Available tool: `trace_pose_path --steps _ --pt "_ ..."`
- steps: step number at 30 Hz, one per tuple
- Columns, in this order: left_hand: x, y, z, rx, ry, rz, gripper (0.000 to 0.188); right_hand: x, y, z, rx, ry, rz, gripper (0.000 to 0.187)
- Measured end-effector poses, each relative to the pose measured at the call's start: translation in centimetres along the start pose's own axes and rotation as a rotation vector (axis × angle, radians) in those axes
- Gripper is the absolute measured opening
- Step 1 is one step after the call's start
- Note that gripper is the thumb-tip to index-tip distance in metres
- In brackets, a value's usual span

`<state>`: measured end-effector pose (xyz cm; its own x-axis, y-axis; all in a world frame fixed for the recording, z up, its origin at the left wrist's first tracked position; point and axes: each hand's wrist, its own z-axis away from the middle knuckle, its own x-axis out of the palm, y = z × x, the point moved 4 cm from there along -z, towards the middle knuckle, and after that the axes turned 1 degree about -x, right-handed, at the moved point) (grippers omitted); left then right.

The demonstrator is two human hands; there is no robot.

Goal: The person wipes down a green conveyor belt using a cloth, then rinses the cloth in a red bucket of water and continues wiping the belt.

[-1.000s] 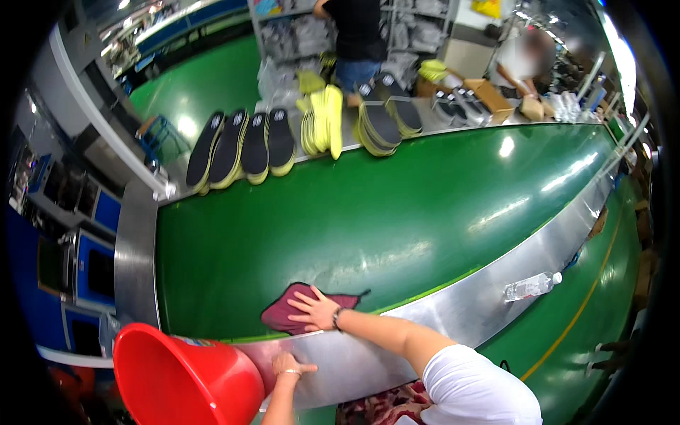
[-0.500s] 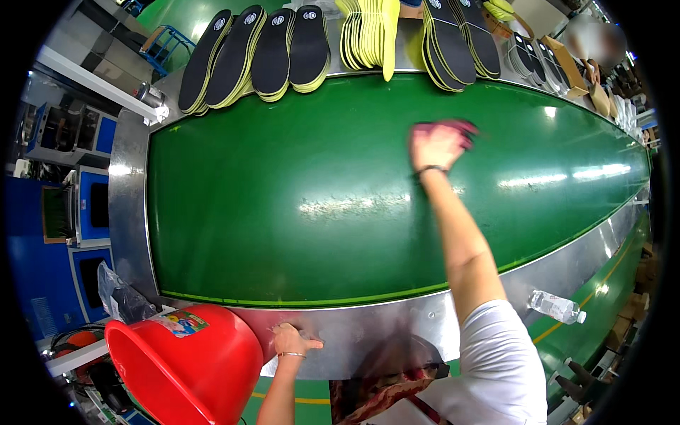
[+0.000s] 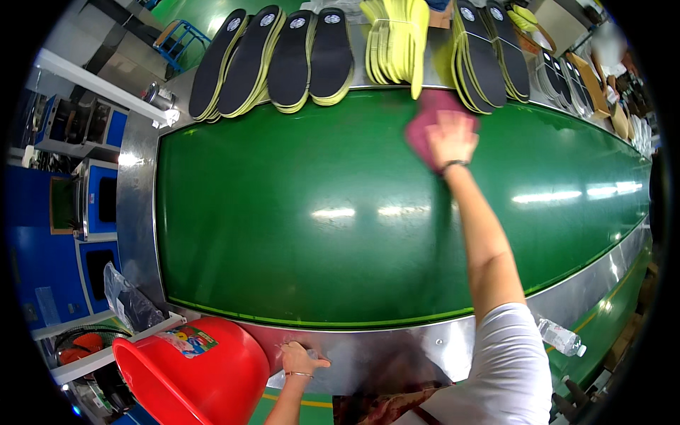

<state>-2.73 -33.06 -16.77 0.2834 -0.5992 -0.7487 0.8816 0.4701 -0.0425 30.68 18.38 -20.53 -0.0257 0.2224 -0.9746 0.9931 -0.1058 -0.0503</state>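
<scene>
My right hand [image 3: 453, 137] lies flat, slightly blurred, on a dark pink cloth [image 3: 423, 133] at the far side of the green belt surface [image 3: 297, 227]. Its fingers are stretched out over the cloth, just short of the insole stacks. My left hand [image 3: 298, 359] rests on the near metal ledge [image 3: 368, 350], thumb pointing right and nothing visible in it. Right beside that hand stands a tilted red plastic bucket [image 3: 234, 368] with a colourful label.
Stacks of black insoles [image 3: 283, 64] and a yellow insole bundle [image 3: 395, 42] line the far edge; more black insoles [image 3: 478, 60] stand right of it. A clear plastic bottle [image 3: 562, 337] lies on the ledge at right. A plastic bag [image 3: 131, 301] sits behind the bucket.
My right hand has moved farther away across the belt, toward the insoles. The cloth, bunched before, now lies spread beneath it. My left hand stays on the ledge; the view has shifted slightly.
</scene>
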Motion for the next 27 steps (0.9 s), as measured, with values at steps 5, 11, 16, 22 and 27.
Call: trace_pose_path --steps 5,11,16,22,27 --pt "0.8 0.4 -0.4 0.045 0.008 -0.022 0.098 4.2 2.0 -5.3 0.555 0.066 0.228 0.073" --pt "1.5 -0.1 -0.4 0.115 0.078 0.023 0.095 1.8 -24.2 -1.1 -0.065 0.043 -0.008 0.071" --pt "-0.8 0.8 0.1 0.078 0.075 0.014 0.086 1.0 -34.9 6.6 -0.959 -0.023 -0.328 0.06" --pt "-0.8 1.1 -0.1 0.081 0.106 0.002 0.083 2.3 -20.7 -0.7 -0.373 0.05 -0.14 0.06" --pt "-1.5 1.0 -0.1 0.074 0.114 0.058 0.085 -1.9 -23.3 14.0 -1.002 0.036 -0.192 0.055"
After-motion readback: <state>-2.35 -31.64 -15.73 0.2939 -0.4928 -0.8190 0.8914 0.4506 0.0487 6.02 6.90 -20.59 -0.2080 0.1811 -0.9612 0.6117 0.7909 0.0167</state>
